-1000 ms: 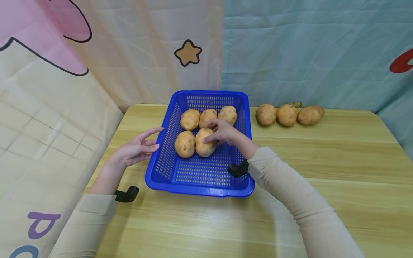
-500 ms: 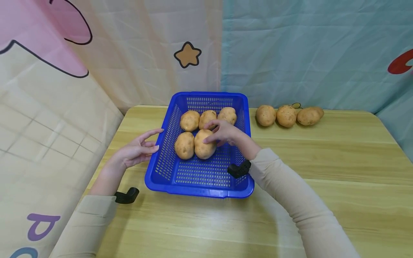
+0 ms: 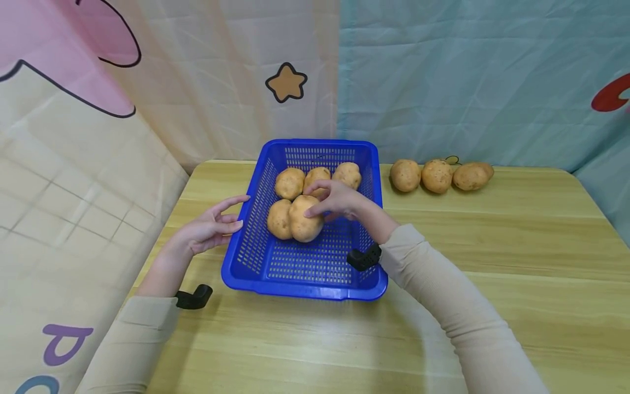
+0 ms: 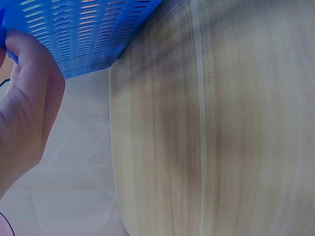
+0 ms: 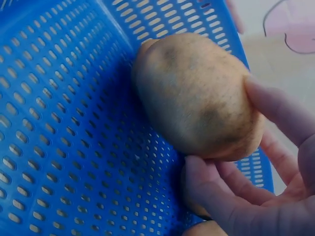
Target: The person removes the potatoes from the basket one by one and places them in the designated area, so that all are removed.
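Inside the blue plastic basket, my right hand pinches a potato between thumb and fingers. That held potato overlaps the neighbouring potato on its left. Behind them lies a row of three more: a left potato, a middle potato partly covered by my fingers, and a right potato. At the basket's left rim, my left hand holds on with its fingertips and thumb. In the left wrist view, bent fingers reach the rim.
Three potatoes stand in a row at the table's back edge, right of the basket: one round potato, a second potato and a longer potato. A printed curtain hangs directly behind the wooden table.
My right hand has shifted the gripped potato slightly left and turned it, so it now overlaps its left neighbour. The left hand and the basket stay in place.
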Available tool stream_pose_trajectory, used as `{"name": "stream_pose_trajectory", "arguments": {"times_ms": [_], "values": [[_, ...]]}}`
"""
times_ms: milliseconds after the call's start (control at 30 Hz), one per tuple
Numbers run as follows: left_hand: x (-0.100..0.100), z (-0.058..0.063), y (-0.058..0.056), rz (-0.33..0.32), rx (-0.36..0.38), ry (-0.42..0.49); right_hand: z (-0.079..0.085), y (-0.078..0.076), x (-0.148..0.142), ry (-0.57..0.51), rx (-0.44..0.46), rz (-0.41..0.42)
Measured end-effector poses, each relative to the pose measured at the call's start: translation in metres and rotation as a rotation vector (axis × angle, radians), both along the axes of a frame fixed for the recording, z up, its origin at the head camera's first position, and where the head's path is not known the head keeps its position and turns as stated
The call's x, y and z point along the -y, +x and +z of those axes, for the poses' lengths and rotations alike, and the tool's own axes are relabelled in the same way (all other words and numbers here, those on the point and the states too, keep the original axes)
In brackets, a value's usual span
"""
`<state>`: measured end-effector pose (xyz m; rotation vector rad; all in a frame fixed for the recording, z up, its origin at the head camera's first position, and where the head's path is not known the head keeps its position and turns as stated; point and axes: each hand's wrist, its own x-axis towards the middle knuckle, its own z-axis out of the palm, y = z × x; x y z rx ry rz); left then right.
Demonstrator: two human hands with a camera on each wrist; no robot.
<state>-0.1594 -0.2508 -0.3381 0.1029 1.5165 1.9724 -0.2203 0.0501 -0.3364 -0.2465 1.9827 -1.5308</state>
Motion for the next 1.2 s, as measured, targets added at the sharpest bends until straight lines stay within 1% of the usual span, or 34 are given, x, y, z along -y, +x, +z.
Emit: {"name": "stream_pose_trajectory", "arguments": {"times_ms": [400,633,900,1200], "values": [[-0.001,0.001,0.001,-0.004,-0.002,0.001,0.015,0.008,0.004,-0.064,0.024,0.0],[-0.001,0.001,0.001,-0.008,-0.001,0.009,0.026,0.013,0.0,-0.103,0.035,-0.002],[-0.001,0.001,0.001,-0.004,0.01,0.002,0.035,0.015,-0.008,-0.147,0.046,0.006],[-0.001,0.001,0.001,0.004,0.012,0.0,0.046,0.016,-0.027,-0.162,-0.011,-0.007]]}}
